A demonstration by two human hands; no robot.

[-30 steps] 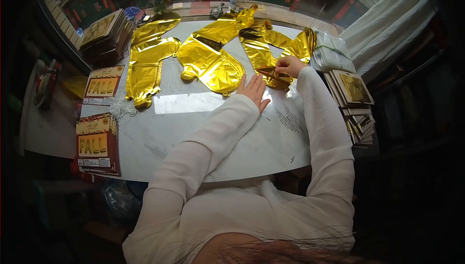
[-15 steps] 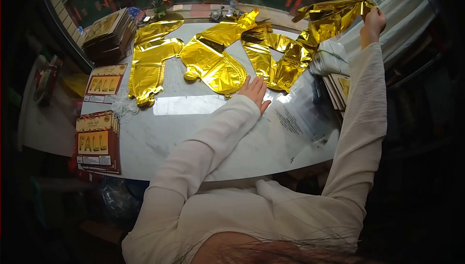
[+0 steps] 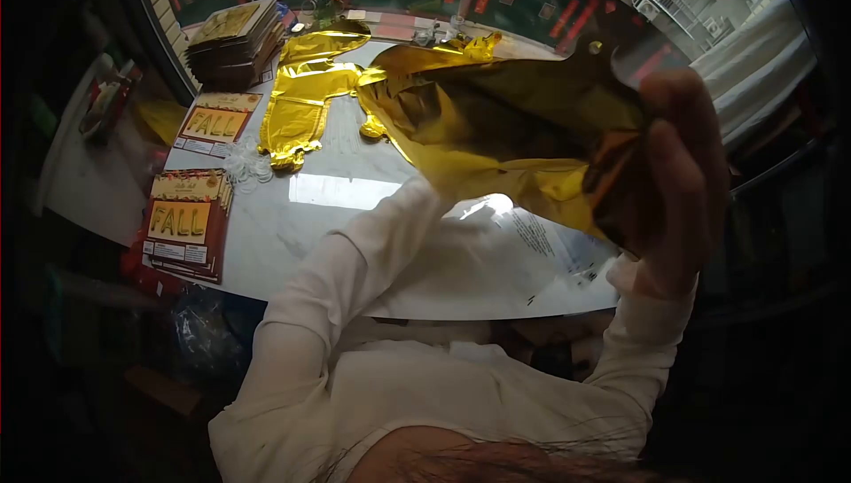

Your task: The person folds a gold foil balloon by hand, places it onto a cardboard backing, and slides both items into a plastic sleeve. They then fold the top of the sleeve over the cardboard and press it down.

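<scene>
Closest to the camera, the right hand (image 3: 675, 183) is raised off the table (image 3: 328, 239), its fingers curled tight on the edge of a crumpled gold foil balloon (image 3: 505, 124) that hangs across the view in mid-air. The left sleeve (image 3: 355, 270) stretches out over the table beneath it; the left hand is hidden behind the foil, so its grip cannot be told. On the left edge lie FALL cards (image 3: 182, 222). Farther off a second gold balloon (image 3: 306, 102) lies flat, with a card stack (image 3: 235, 35) beyond.
</scene>
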